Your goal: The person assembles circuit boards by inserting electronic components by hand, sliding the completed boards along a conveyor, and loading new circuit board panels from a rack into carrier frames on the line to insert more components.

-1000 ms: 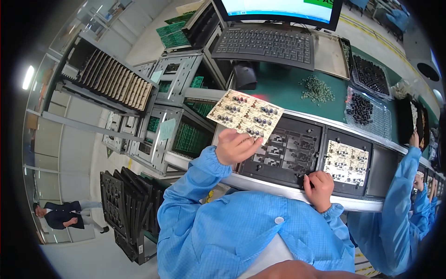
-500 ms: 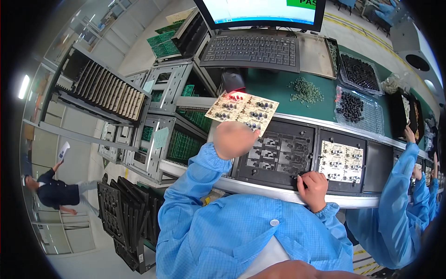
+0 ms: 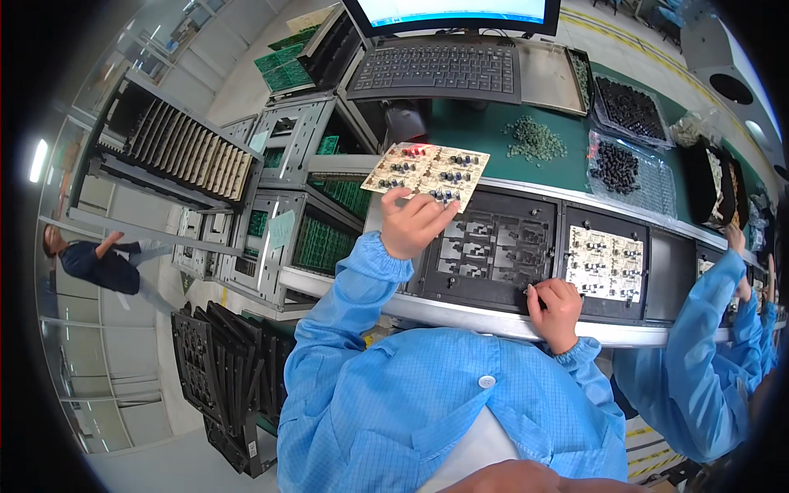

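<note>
Between the fingers of my left hand (image 3: 415, 223) is a cream circuit board (image 3: 427, 174) dotted with small dark parts, gripped by its near edge. It is tilted under a black hand scanner (image 3: 405, 123), whose red light falls on its far edge. My right hand (image 3: 555, 312) rests with curled fingers on the front rim of a black fixture tray (image 3: 497, 246) with cut-out pockets; whether anything is under those fingers is hidden. Right of it, a second black tray (image 3: 575, 311) carries another cream circuit board (image 3: 606, 263).
A keyboard (image 3: 436, 70) and monitor (image 3: 452, 12) stand behind. Small greenish parts (image 3: 534, 140) lie heaped on the green mat, near bags of black parts (image 3: 616, 167). Board racks (image 3: 177, 156) are at the left, stacked black trays (image 3: 222, 353) below. A co-worker's sleeve (image 3: 699, 337) reaches in from the right.
The green patch on the monitor is no longer in view. My left hand still holds the board under the scanner, fingers slightly shifted. At far left a walking person has moved.
</note>
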`<state>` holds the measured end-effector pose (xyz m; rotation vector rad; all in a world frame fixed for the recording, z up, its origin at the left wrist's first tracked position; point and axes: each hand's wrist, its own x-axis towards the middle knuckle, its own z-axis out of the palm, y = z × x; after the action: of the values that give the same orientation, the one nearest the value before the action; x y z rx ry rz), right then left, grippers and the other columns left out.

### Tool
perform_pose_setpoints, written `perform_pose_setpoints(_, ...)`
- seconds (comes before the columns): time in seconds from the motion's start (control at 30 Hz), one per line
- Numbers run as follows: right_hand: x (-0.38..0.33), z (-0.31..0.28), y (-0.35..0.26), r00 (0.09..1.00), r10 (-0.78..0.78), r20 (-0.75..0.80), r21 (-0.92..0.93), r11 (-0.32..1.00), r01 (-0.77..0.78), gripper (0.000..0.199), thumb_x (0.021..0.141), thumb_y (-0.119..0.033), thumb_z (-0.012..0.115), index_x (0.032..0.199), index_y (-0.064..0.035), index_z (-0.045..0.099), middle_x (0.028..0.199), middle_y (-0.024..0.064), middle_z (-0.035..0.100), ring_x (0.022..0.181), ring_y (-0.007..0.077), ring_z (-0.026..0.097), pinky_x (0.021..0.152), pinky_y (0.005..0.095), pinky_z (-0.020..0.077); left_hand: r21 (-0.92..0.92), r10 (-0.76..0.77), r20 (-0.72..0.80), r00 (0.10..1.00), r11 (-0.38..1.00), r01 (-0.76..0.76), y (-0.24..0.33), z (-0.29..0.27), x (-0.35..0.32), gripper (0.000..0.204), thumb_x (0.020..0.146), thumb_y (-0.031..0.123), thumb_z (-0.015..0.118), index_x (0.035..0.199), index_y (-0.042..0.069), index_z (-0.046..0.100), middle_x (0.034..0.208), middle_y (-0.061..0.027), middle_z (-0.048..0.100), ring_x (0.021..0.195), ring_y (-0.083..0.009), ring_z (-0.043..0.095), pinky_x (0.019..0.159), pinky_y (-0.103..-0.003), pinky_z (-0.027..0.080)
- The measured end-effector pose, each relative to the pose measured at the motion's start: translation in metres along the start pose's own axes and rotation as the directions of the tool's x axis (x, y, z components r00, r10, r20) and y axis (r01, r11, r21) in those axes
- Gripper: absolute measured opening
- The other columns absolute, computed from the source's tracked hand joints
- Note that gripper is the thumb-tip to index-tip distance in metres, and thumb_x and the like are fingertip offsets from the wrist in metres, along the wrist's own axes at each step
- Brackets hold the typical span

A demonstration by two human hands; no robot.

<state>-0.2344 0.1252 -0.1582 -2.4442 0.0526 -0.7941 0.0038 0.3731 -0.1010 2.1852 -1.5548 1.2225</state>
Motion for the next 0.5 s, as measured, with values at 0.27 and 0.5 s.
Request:
perform_pose_setpoints(0.27,0.021,-0.001,-0.003,0.623,0.454,0.637,0.710,-0.030,-0.704,0.043,0.112,-0.014,0.056,0.153,0.0003,0.054,0.130,0.0067,0.072,0.114,0.0138,0.068,0.097,0.0297,0.0542,-0.144,0.198,-0.181,0.963,0.964,-0.225,0.119,-0.006,0.006,0.030,0.093,0.025,0.070,0.121,0.026,0.079,0.122,0.0119,0.064,0.112,-0.0079,0.055,0.102,-0.044,0.040)
perform_pose_setpoints(0.5,0.020,-0.008,0.031,0.749,0.549,0.371,0.753,0.294,-0.589,0.047,0.109,-0.008,0.064,0.153,0.0015,0.050,0.120,0.0057,0.076,0.104,0.0084,0.067,0.090,0.0242,0.0526,-0.296,0.017,0.130,0.991,0.955,0.023,0.130,-0.013,-0.008,0.040,0.091,0.024,0.075,0.129,0.035,0.076,0.121,0.0115,0.067,0.115,-0.0083,0.060,0.107,-0.047,0.031)
